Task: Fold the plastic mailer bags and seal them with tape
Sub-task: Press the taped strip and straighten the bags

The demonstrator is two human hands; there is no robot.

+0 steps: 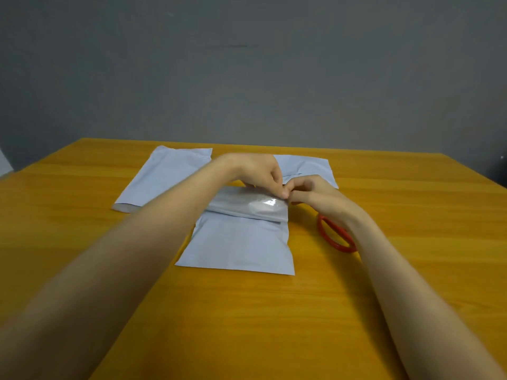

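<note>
1 glossy, folded plastic mailer [241, 239]

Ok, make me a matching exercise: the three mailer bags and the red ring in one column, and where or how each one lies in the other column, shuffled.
Things:
1. near mailer bag
2. far left mailer bag
3. far right mailer bag
4. red ring

Places or states:
A. just right of the near bag
B. top folded over, with shiny tape on the fold
C. flat, at the far left
D. far side, partly hidden

Pairs: 1-B, 2-C, 3-D, 4-A
</note>
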